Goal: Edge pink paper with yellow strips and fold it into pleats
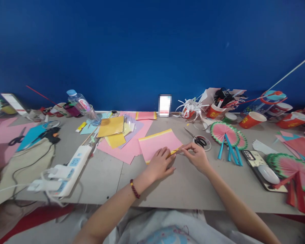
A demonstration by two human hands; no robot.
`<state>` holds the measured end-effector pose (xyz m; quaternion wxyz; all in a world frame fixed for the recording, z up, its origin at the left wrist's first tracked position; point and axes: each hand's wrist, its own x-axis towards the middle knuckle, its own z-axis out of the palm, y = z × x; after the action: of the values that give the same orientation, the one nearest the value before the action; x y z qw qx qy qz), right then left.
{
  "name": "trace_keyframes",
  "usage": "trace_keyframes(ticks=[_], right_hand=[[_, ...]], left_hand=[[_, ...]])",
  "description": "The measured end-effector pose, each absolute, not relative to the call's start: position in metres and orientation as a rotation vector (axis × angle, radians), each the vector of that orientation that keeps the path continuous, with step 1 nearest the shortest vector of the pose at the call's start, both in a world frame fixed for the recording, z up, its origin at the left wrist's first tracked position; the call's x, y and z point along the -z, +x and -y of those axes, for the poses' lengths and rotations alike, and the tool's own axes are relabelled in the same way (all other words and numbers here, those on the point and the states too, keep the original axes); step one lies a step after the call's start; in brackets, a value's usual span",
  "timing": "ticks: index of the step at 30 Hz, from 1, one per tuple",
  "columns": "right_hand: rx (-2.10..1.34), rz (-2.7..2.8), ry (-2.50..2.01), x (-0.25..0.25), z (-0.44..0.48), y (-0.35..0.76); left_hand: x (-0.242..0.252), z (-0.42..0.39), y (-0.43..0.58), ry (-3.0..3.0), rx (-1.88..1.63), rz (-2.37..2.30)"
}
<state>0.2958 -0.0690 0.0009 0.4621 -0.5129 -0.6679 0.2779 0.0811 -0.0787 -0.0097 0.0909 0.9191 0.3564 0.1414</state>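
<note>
A pink paper sheet with yellow edge strips point(159, 142) lies on the grey table point(188, 184) in front of me. My left hand point(160, 163) rests on its near edge, fingers curled and pressing the paper down. My right hand point(197, 154) pinches the sheet's near right corner between thumb and fingers. A dark red bead bracelet point(135, 189) is on my left wrist.
Scissors point(196, 138) and a tape roll lie just right of the sheet. Pink-and-green paper fans with blue sticks point(227, 135) lie at right, red cups point(251, 119) behind. More coloured sheets point(114, 130), a water bottle point(83, 105) and a white power strip point(69, 169) are at left.
</note>
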Motion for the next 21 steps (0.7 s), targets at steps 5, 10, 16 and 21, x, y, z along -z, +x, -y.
trace_keyframes(ticks=[5,10,16,21], right_hand=[[-0.807,1.548,-1.262,0.006,0.067,0.295],[-0.957,1.421,-1.251,0.006,0.067,0.292],[-0.834,1.509,-1.285,0.005,0.069,0.292],[-0.683,1.624,-1.303,0.011,0.070,0.293]], left_hand=[[0.011,0.081,0.081,2.745,-0.393,-1.073],[0.012,0.082,0.081,2.724,-0.395,-1.087],[0.016,0.080,0.079,2.759,-0.402,-1.067],[0.016,0.080,0.079,2.765,-0.395,-1.070]])
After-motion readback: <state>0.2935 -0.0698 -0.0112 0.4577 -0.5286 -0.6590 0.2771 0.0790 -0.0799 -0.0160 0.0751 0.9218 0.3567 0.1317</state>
